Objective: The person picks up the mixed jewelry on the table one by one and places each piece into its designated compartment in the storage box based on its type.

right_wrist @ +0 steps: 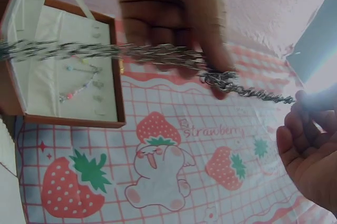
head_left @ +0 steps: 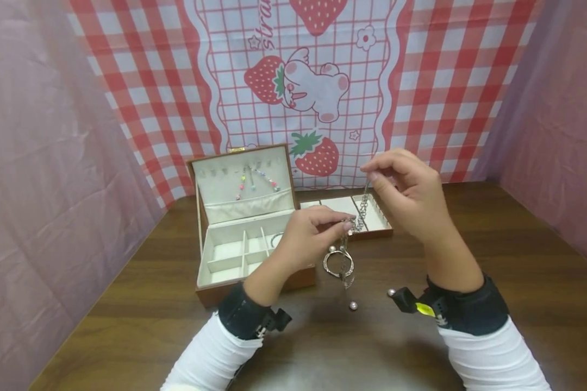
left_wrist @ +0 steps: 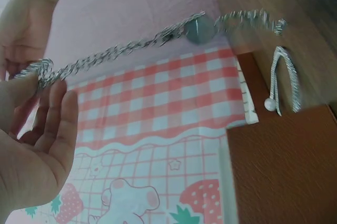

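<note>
Between the two hands runs a silver chain [head_left: 363, 209], with more of its length dangling below the lower hand. My left hand [head_left: 311, 234] pinches it in front of the open jewelry box [head_left: 256, 293]. Higher up and to the right, my right hand [head_left: 413, 196] pinches the upper end between thumb and fingertips. A round grey pendant [left_wrist: 200, 29] shows on the hanging part in the left wrist view. Beneath the chain, a silver bangle [head_left: 325, 266] with pearl ends lies on the brown table [head_left: 151, 326].
A beaded necklace [head_left: 275, 184] hangs inside the box's raised lid [head_left: 215, 187]. Behind my hands lies a divided tray [head_left: 378, 214]. One pearl piece [head_left: 353, 306] is at the table's front, another [head_left: 391, 292] beside my right wrist. A strawberry-print cloth [head_left: 293, 98] hangs behind.
</note>
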{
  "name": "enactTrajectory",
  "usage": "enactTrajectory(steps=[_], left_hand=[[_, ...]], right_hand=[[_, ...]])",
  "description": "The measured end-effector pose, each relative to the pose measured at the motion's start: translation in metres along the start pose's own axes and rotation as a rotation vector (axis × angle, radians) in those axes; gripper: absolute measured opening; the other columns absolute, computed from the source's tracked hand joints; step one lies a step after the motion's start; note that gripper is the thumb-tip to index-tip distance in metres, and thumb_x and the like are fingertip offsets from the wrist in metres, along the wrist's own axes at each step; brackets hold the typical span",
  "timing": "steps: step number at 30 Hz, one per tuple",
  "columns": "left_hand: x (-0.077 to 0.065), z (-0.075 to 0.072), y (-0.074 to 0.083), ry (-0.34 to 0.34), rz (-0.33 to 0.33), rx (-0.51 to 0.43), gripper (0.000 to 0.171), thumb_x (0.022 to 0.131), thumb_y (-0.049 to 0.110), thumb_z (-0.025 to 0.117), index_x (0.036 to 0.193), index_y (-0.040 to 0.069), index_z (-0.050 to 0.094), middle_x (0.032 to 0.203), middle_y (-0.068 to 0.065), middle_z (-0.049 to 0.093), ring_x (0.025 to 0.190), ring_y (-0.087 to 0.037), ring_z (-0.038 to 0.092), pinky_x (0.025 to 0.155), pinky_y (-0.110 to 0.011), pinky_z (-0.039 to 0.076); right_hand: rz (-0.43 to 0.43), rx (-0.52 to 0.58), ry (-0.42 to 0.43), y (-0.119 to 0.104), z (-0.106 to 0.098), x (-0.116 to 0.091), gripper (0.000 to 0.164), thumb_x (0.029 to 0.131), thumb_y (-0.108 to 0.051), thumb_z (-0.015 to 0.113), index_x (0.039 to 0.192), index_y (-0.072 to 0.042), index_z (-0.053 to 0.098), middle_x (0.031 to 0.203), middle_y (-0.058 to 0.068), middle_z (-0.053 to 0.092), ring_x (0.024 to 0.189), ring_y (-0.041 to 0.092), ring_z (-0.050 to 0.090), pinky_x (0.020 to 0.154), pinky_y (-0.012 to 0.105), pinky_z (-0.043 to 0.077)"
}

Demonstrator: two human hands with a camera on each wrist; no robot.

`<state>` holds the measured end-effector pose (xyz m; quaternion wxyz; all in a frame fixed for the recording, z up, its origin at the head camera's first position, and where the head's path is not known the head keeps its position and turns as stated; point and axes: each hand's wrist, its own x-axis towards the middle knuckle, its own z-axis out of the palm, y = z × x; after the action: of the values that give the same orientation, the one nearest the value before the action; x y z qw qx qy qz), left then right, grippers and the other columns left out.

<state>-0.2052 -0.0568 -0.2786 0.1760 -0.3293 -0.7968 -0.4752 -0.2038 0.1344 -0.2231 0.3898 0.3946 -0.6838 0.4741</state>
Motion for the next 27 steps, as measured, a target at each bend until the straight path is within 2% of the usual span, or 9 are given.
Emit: enactTrajectory(steps=[3, 6, 10, 13, 16, 19, 24, 27], left_hand=[[0.004, 0.001, 0.003, 0.079, -0.005, -0.035, 0.015, 0.089, 0.013, 0.072, 0.1, 0.003, 0.075, 0.087, -0.005, 0.071, 0.07, -0.005, 0.059, 0.064, -0.022, 0.053], [0.008, 0.002, 0.006, 0.135, -0.027, -0.116, 0.017, 0.091, 0.014, 0.07, 0.1, 0.0, 0.073, 0.088, -0.008, 0.071, 0.068, -0.008, 0.063, 0.064, -0.025, 0.056], [0.012, 0.0, 0.008, 0.143, -0.061, -0.294, 0.018, 0.095, 0.01, 0.064, 0.104, -0.005, 0.068, 0.089, -0.016, 0.07, 0.067, -0.013, 0.065, 0.067, -0.032, 0.058], [0.014, -0.003, 0.009, 0.139, -0.084, -0.371, 0.02, 0.096, 0.01, 0.061, 0.107, -0.006, 0.067, 0.091, -0.019, 0.069, 0.065, -0.012, 0.065, 0.069, -0.035, 0.059], [0.015, -0.006, 0.009, 0.129, -0.102, -0.361, 0.022, 0.097, 0.013, 0.06, 0.109, -0.005, 0.067, 0.086, -0.015, 0.066, 0.062, -0.011, 0.062, 0.065, -0.034, 0.058], [0.015, -0.011, 0.009, 0.115, -0.105, -0.317, 0.022, 0.097, 0.015, 0.061, 0.11, -0.002, 0.068, 0.083, -0.009, 0.064, 0.058, -0.014, 0.058, 0.059, -0.034, 0.055], [0.014, -0.02, 0.012, 0.093, -0.095, -0.278, 0.021, 0.097, 0.016, 0.061, 0.11, 0.002, 0.069, 0.082, -0.007, 0.065, 0.054, -0.013, 0.051, 0.052, -0.027, 0.049], [0.013, -0.026, 0.014, 0.097, -0.078, -0.243, 0.02, 0.096, 0.015, 0.063, 0.11, 0.003, 0.071, 0.081, -0.006, 0.065, 0.059, -0.011, 0.049, 0.052, -0.023, 0.044]], right_hand=[[0.108, -0.071, -0.107, 0.002, -0.001, -0.003, 0.011, 0.088, 0.01, 0.06, 0.095, 0.006, 0.068, 0.092, 0.01, 0.064, 0.079, 0.01, 0.052, 0.067, 0.016, 0.044], [0.218, -0.145, -0.24, 0.007, -0.001, -0.006, 0.008, 0.091, 0.003, 0.062, 0.097, 0.002, 0.067, 0.091, 0.008, 0.063, 0.078, 0.013, 0.052, 0.066, 0.017, 0.045], [0.313, -0.199, -0.405, 0.016, 0.0, -0.007, 0.008, 0.092, -0.001, 0.062, 0.097, -0.001, 0.068, 0.088, 0.007, 0.062, 0.075, 0.017, 0.051, 0.063, 0.024, 0.045], [0.354, -0.214, -0.492, 0.024, 0.001, -0.007, 0.009, 0.092, -0.002, 0.061, 0.097, -0.002, 0.068, 0.086, 0.007, 0.063, 0.075, 0.019, 0.052, 0.065, 0.028, 0.046], [0.39, -0.232, -0.534, 0.029, 0.001, -0.007, 0.011, 0.092, -0.002, 0.06, 0.098, -0.002, 0.068, 0.088, 0.008, 0.064, 0.076, 0.021, 0.052, 0.067, 0.033, 0.047], [0.418, -0.255, -0.536, 0.03, 0.0, -0.006, 0.012, 0.094, -0.004, 0.058, 0.1, -0.001, 0.068, 0.091, 0.011, 0.065, 0.078, 0.023, 0.052, 0.07, 0.037, 0.047], [0.496, -0.244, -0.532, 0.027, -0.003, -0.003, 0.015, 0.095, -0.007, 0.054, 0.102, -0.002, 0.066, 0.088, 0.011, 0.061, 0.069, 0.024, 0.048, 0.06, 0.035, 0.043], [0.53, -0.211, -0.554, 0.026, -0.005, -0.002, 0.015, 0.094, -0.007, 0.054, 0.102, -0.002, 0.065, 0.087, 0.01, 0.061, 0.067, 0.023, 0.048, 0.058, 0.034, 0.043]])
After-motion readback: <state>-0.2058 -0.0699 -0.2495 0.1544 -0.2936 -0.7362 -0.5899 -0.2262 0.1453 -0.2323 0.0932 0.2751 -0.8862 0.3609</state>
